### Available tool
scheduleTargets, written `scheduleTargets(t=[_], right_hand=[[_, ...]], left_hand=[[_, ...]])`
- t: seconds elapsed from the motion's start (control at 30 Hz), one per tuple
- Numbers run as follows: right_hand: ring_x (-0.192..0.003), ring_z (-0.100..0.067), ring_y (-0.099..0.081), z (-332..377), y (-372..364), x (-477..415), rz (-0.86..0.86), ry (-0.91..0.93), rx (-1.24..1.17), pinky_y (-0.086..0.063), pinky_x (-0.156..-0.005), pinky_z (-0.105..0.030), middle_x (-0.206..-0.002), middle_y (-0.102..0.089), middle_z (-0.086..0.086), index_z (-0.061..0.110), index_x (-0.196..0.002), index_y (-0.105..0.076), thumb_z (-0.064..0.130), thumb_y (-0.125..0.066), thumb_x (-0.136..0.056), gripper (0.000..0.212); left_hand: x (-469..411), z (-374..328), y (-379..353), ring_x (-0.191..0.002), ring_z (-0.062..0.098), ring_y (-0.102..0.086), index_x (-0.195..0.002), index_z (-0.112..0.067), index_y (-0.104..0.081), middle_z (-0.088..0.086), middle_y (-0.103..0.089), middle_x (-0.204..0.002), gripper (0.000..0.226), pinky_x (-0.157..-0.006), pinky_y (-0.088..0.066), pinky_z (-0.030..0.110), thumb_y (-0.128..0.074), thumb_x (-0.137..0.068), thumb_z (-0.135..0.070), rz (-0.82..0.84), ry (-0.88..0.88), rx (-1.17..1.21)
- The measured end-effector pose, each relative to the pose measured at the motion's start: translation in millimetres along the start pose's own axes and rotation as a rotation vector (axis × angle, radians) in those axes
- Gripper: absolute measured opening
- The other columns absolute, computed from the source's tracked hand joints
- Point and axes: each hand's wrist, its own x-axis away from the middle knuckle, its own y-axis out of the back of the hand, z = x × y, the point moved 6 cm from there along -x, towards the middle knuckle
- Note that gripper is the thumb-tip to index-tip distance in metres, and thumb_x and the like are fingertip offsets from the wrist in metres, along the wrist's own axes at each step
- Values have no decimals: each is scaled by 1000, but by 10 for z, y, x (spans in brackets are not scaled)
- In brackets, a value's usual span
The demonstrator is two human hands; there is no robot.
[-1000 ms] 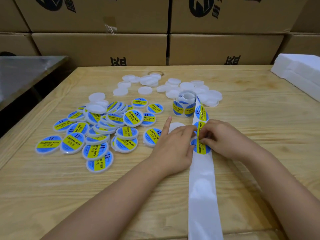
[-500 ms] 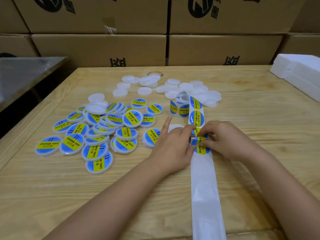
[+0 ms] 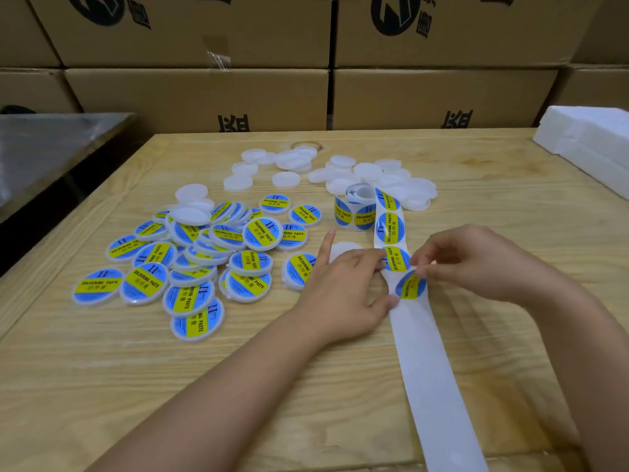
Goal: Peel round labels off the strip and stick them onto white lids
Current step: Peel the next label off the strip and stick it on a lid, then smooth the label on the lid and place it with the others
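One label (image 3: 410, 285) coming off the strip (image 3: 429, 352), mid-peel.
Right hand (image 3: 476, 264) fingers pinch its top edge; left hand (image 3: 343, 287) pins the strip flat, fingers spread. Next I'd guess it goes on the bare lid (image 3: 342, 250) just left of the strip, partly under that hand. Tabletop (image 3: 510, 206) right of the strip is open.
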Motion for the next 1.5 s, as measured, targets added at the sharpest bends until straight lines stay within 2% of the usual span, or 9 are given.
scheduleTargets(t=[0.1, 0.23, 0.5, 0.63, 0.77, 0.9, 1.1, 1.33, 1.5], right_hand=[[-89, -7, -64, -25, 145, 28, -53, 16, -177, -48, -76, -18, -91, -71, 8, 19, -66, -67, 10, -71, -79, 16], [-77, -5, -61, 36, 255, -4, -150, 48, -290, -46, -72, -20, -87, -69, 2, 17, -68, -67, 11, -69, -81, 15], [-55, -11, -41, 137, -502, -348, -380, -130, -1243, -32, -52, -21, -64, -48, 0, 12, -75, -60, 10, -60, -87, 13], [-54, -11, -39, 13, -621, -384, -448, -86, -1501, -31, -53, -23, -68, -46, -1, 13, -80, -53, 16, -61, -82, 8], [-57, -12, -38, -32, -627, -414, -413, -53, -1532, -30, -57, -24, -73, -48, -3, 13, -77, -54, 21, -62, -73, 12], [-57, -10, -42, -32, -631, -424, -375, -36, -1536, -31, -59, -24, -72, -49, -1, 15, -75, -54, 23, -61, -72, 11], [-62, -9, -47, 10, -607, -396, -364, 51, -1463, -36, -63, -23, -75, -53, 3, 20, -87, -58, 15, -60, -77, 11], [-61, -8, -46, 183, -567, -308, -432, 259, -962, -41, -64, -17, -92, -51, -1, 43, -118, -53, 5, -64, -82, 54], [-66, -22, -60, 227, -618, -309, -399, 263, -926, -55, -74, -35, -111, -56, -7, 56, -122, -43, -2, -60, -85, 71]], left_hand=[[0, -4, 10, -131, 3, -36, -133, -25, -42, -16, -53, -129, 57, -113, 21, 38, -54, -84, -51, 10, -5, -18], [7, -16, 3, -139, 8, -27, -128, -28, -49, -16, -50, -135, 48, -111, 23, 41, -52, -86, -50, 43, -15, -38], [6, -21, -76, -143, 9, -14, -140, -28, -38, -11, -33, -150, 54, -115, 13, 42, -43, -91, -51, 102, -71, -94], [20, -58, 4, -135, 15, -32, -130, -19, -52, -5, -47, -140, 45, -116, -2, 35, -54, -89, -36, 29, -109, 100], [8, 144, 181, -121, 17, -48, -118, -14, -58, -1, -58, -124, 37, -113, -5, 28, -56, -82, -23, -221, 96, 114], [2, 423, 97, -133, 13, -33, -136, -26, -40, -8, -48, -136, 55, -113, 6, 39, -53, -85, -43, -128, 303, -120], [-3, 472, 175, -115, 11, -52, -115, -27, -59, -9, -63, -116, 43, -110, -6, 31, -61, -80, -51, -222, 297, -56], [102, 374, 419, -91, 19, -63, -95, -11, -67, -2, -69, -97, 38, -95, -35, 33, -78, -71, -38, -551, 212, 90], [117, 329, 419, -87, 16, -63, -94, -8, -64, 1, -63, -97, 40, -77, -48, 28, -82, -69, -34, -546, 201, 226]])
